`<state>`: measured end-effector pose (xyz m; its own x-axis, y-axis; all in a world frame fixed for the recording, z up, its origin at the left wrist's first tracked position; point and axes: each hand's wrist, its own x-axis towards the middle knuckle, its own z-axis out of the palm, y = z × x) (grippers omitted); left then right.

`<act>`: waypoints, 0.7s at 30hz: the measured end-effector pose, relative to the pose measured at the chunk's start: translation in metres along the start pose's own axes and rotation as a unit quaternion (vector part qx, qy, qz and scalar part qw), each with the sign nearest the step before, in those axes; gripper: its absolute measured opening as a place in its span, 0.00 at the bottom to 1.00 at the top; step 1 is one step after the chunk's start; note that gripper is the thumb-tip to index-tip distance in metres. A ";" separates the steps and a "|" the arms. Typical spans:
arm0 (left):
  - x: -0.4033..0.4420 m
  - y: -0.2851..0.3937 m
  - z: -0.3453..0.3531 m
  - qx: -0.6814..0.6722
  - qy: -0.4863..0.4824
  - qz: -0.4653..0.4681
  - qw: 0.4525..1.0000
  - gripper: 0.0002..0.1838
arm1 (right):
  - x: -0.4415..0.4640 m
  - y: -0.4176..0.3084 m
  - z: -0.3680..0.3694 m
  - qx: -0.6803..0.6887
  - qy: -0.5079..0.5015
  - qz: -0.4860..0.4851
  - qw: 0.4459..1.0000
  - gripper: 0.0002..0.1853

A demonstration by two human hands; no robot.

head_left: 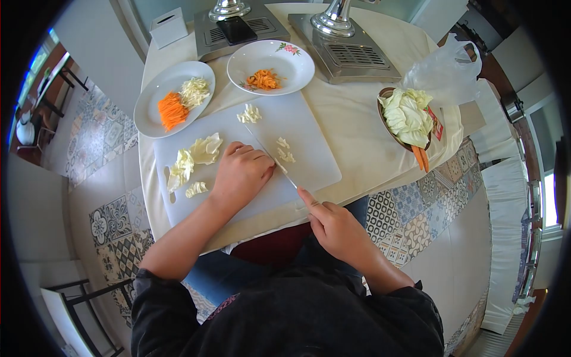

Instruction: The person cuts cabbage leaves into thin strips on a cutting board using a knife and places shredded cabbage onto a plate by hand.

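Observation:
My right hand (340, 233) grips a kitchen knife (269, 156) by its handle, index finger stretched along the top. The blade slants up and left across a white cutting board (318, 157). Beside the blade, my left hand (242, 175) presses down with curled fingers on cabbage, mostly hidden beneath them. Cut cabbage strips (285, 150) lie right of the blade, and a small heap of chopped cabbage (250, 113) sits near its tip. Left of my left hand are loose cabbage leaf pieces (193, 159).
Behind the board stand an oval plate (146, 113) with shredded carrot and cabbage, and a flowered plate (244, 56) with carrot. At right, a bowl (383, 119) holds cabbage near carrots (420, 158) and a plastic bag (443, 71). Metal stands (351, 50), a phone (237, 30) and a tissue box (168, 28) are farther back.

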<state>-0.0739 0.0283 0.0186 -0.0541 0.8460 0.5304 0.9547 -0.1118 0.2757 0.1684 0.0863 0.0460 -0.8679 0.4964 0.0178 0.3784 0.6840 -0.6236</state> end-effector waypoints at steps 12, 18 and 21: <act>0.000 -0.001 0.000 -0.003 -0.001 -0.014 1.000 0.04 | -0.016 0.000 -0.033 0.048 -0.052 0.030 0.997 0.31; 0.000 -0.001 -0.001 -0.016 -0.007 -0.022 1.000 0.03 | -0.020 0.002 -0.039 0.026 -0.054 0.047 0.997 0.31; 0.001 -0.002 0.000 -0.014 -0.006 -0.020 1.000 0.03 | -0.019 0.001 -0.038 0.036 -0.041 0.039 0.998 0.31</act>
<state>-0.0757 0.0289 0.0185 -0.0893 0.8560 0.5093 0.9432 -0.0916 0.3194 0.1971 0.0979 0.0754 -0.8610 0.4996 -0.0955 0.4248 0.6032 -0.6751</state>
